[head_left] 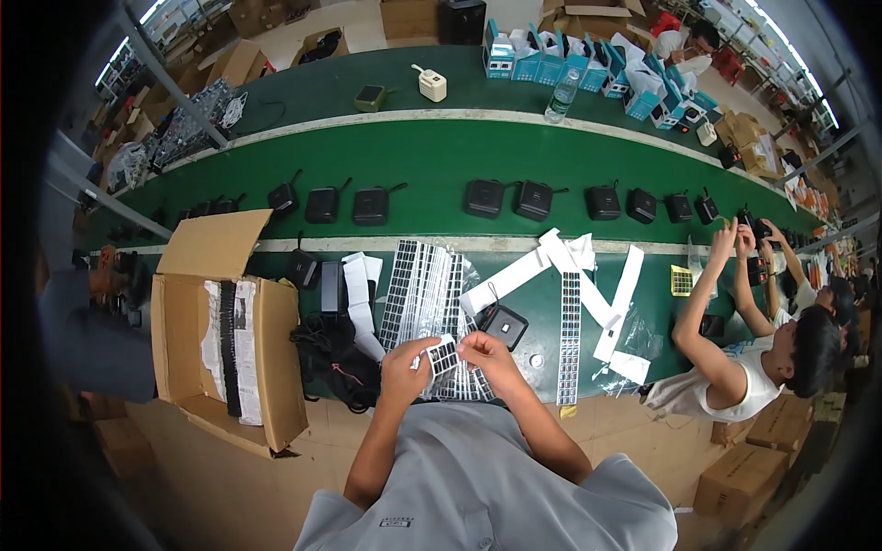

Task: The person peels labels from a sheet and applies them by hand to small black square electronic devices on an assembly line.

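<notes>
In front of my body, my left hand is closed on a small white sheet of dark square stickers. The thumb and fingers of my right hand pinch at that sheet's right edge; the exact spot they grip is too small to make out. Long strips of dark stickers lie fanned on the table beyond my hands, partly under clear plastic. Just past my right hand rests a black square device with a pale mark on its face. A narrow sticker strip lies farther right.
An open cardboard box stands at left, beside a black bag. White paper strips and clear plastic lie to the right. Black devices line the green belt. A co-worker works at right.
</notes>
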A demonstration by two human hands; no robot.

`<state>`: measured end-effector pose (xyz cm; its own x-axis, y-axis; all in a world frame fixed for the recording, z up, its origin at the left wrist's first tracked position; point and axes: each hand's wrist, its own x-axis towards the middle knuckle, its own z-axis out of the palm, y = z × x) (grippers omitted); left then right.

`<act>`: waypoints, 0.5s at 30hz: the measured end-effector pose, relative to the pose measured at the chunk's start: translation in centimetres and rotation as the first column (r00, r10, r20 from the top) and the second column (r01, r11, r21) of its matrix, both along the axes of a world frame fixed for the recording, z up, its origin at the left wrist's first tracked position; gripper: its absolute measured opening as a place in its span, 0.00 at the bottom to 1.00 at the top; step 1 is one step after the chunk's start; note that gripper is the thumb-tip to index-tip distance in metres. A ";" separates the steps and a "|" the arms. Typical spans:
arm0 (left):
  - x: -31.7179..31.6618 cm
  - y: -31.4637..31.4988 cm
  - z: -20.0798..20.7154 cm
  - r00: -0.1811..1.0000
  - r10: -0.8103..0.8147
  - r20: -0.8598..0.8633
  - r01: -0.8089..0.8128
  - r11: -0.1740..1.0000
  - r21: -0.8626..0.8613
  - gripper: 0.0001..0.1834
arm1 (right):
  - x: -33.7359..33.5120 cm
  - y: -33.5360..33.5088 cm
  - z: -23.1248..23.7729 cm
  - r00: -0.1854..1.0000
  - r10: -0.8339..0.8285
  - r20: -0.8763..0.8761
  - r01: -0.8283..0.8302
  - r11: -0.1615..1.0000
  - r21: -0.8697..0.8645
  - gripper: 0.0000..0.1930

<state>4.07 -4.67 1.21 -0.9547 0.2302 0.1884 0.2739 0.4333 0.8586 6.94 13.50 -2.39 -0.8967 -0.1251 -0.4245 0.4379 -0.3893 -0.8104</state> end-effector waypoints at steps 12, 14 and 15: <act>-0.1 0.6 1.0 0.920 0.091 -0.380 -0.132 0.988 -0.083 0.15 | 0.9 -2.5 0.4 0.991 -0.086 -0.107 0.091 0.995 0.038 0.06; -0.3 0.6 1.1 0.887 0.119 -0.447 -0.198 0.971 -0.136 0.15 | 0.8 -2.5 0.2 0.988 -0.145 -0.052 0.146 0.989 0.018 0.05; -0.4 0.5 1.2 0.877 0.072 -0.475 -0.174 0.969 -0.174 0.14 | 0.6 -1.7 0.6 0.991 -0.096 0.095 0.107 0.987 -0.119 0.05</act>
<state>3.63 -4.15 2.40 -0.7926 0.1989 0.5763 0.5499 0.6415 0.5348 7.59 11.75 -1.82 -0.8668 -0.0922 -0.4901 0.4594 -0.5298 -0.7129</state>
